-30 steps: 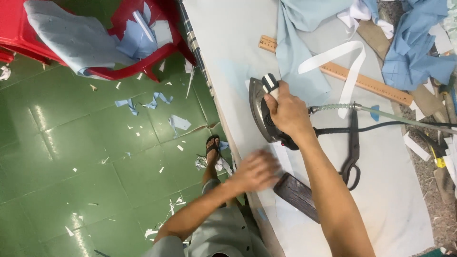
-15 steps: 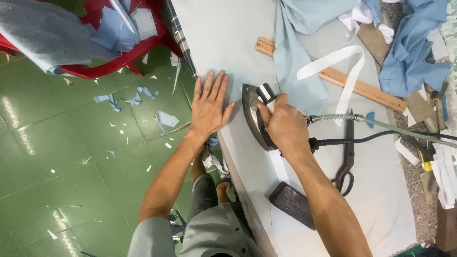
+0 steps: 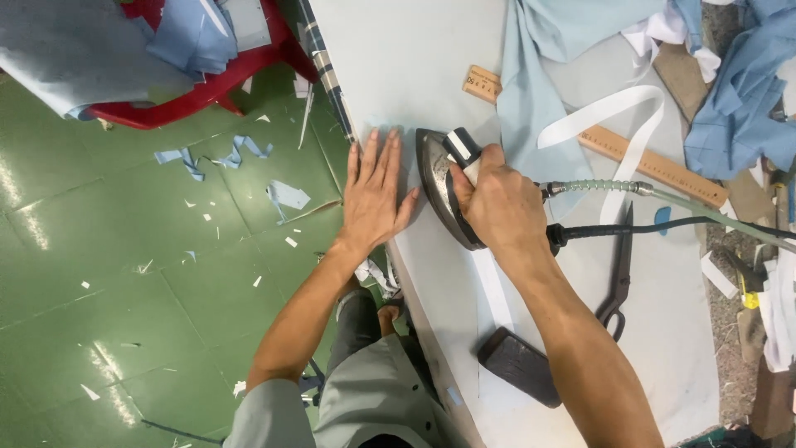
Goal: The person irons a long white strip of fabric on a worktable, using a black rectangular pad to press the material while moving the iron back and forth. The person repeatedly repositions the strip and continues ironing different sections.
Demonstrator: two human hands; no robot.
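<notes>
My right hand (image 3: pixel 502 203) grips the handle of a dark steam iron (image 3: pixel 438 184) that rests on the pale cloth-covered table (image 3: pixel 414 58). A black cord and a greenish hose (image 3: pixel 663 192) run from the iron to the right. My left hand (image 3: pixel 373 195) lies flat with fingers spread on a faint light-blue fabric piece (image 3: pixel 398 124) at the table's left edge, just left of the iron's tip. A narrow white strip (image 3: pixel 497 290) lies on the table below the iron.
A dark iron rest (image 3: pixel 521 367) lies near the table's front. Black shears (image 3: pixel 619 274), a wooden ruler (image 3: pixel 655 166), white tape (image 3: pixel 613 112) and blue fabric (image 3: pixel 531 99) lie to the right. A red chair (image 3: pixel 166 99) with cloth stands on the scrap-strewn green floor.
A second ago my left hand was low by the iron rest; it has gone up and now presses flat beside the iron's tip. The iron has slid slightly up the table.
</notes>
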